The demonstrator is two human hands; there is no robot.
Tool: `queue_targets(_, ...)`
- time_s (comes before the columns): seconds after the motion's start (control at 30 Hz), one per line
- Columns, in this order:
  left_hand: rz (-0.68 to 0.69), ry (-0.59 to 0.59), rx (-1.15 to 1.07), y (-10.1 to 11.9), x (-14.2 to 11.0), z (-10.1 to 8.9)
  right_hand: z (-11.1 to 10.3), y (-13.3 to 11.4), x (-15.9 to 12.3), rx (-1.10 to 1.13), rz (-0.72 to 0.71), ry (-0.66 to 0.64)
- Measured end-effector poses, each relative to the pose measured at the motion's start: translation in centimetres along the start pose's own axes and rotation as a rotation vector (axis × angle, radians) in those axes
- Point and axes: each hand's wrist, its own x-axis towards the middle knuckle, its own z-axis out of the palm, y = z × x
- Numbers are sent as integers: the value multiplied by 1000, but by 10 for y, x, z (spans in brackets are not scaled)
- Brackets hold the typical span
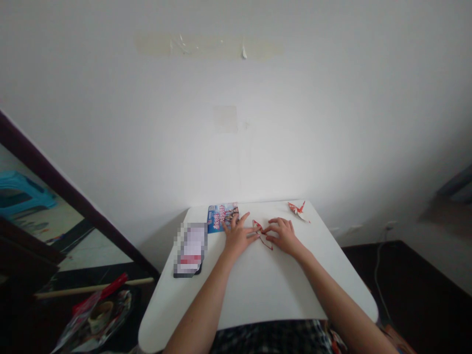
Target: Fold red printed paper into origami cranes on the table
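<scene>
A small folded piece of red-and-white patterned paper lies on the white table between my hands. My left hand rests flat with its fingers spread, fingertips pressing the paper's left side. My right hand has its fingers curled and pinched on the paper's right edge. A finished paper crane of the same red-and-white paper stands at the table's far right corner, apart from both hands.
A blue printed packet lies at the table's far edge, left of my left hand. A phone-like object lies on the table's left side. A white wall stands right behind the table. A bag of clutter sits on the floor at left.
</scene>
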Motion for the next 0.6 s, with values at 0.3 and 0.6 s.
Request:
queue_targets(0.3, -163, 21, 32, -3, 9, 7, 0, 1, 2, 10, -6, -11)
queue_targets(0.6, -162, 38, 71, -1, 9, 10, 0, 0, 2, -7, -3, 10)
